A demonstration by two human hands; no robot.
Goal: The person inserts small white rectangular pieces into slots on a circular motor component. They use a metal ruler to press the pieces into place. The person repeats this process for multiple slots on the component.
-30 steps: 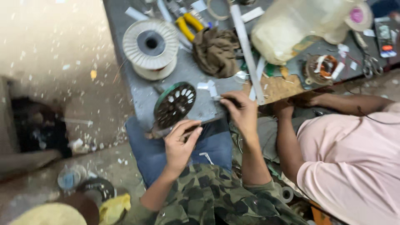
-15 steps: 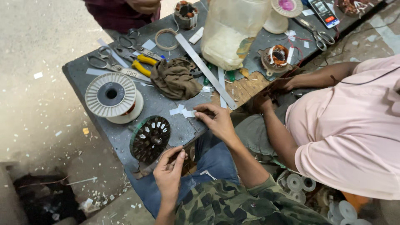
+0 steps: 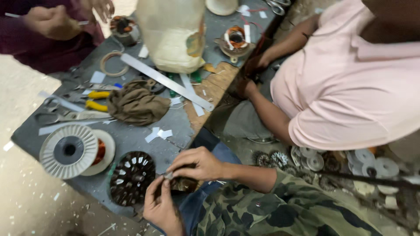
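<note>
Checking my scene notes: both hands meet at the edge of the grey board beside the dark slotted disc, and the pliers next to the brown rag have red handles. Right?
Not quite. The head view shows the pliers with yellow handles, not red. The rest holds: left hand and right hand meet at the grey board edge beside the dark slotted disc, pliers next to the brown rag.

Both hands meet at the near edge of the table (image 3: pixel 144 131): the left hand (image 3: pixel 162 206) from below, the right hand (image 3: pixel 197 164) from the right, crowded against the slotted round motor core (image 3: pixel 131 177). Left of the core the wire spool (image 3: pixel 70 150) blocks the way. Above the core lies a bare grey patch with only small paper slips (image 3: pixel 158 133). Further back the brown rag (image 3: pixel 136 105), the yellow-handled pliers (image 3: pixel 97 99), the long metal ruler (image 3: pixel 168 83) and the big plastic jar (image 3: pixel 173 35) fill the surface. A co-worker's forearm (image 3: pixel 271 116) closes the right side
</note>
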